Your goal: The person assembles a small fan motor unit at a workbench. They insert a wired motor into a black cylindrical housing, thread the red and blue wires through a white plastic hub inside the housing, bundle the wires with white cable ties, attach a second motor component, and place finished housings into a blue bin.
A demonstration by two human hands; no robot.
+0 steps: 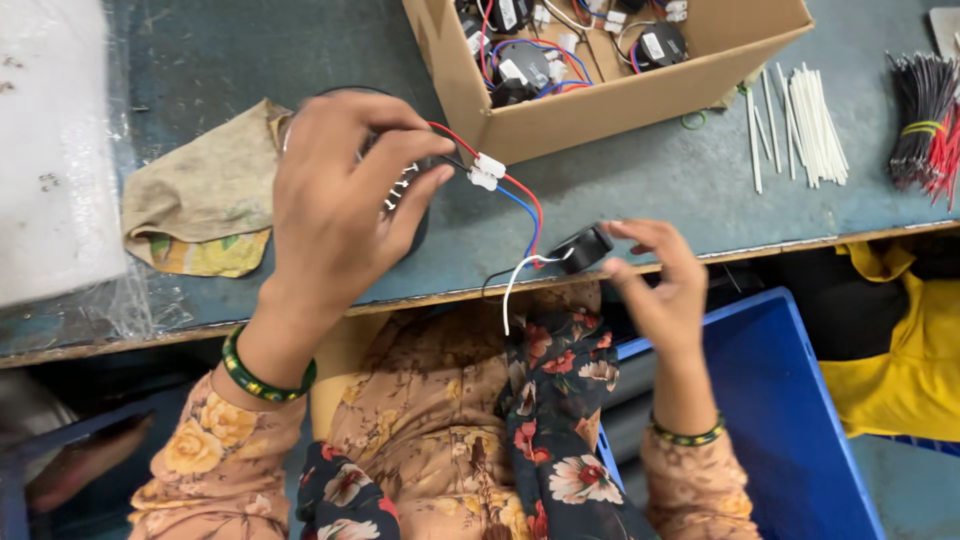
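Observation:
My left hand [335, 195] grips a black round part [408, 200], mostly hidden under the fingers, over the blue-grey workbench [620, 185]. Red and blue wires [525, 205] with white connectors [486, 171] run from it to a small black component [581, 248]. That component is pinched in the fingers of my right hand [657, 285] at the bench's near edge. A loose white wire [512, 290] and a black wire hang from it.
An open cardboard box [640, 95] of similar wired black parts stands at the back. White sticks [805, 125] and a bundle of black and red wires [925, 115] lie right. A cloth [200, 200] and plastic sheet [50, 150] lie left. A blue bin [790, 420] sits below right.

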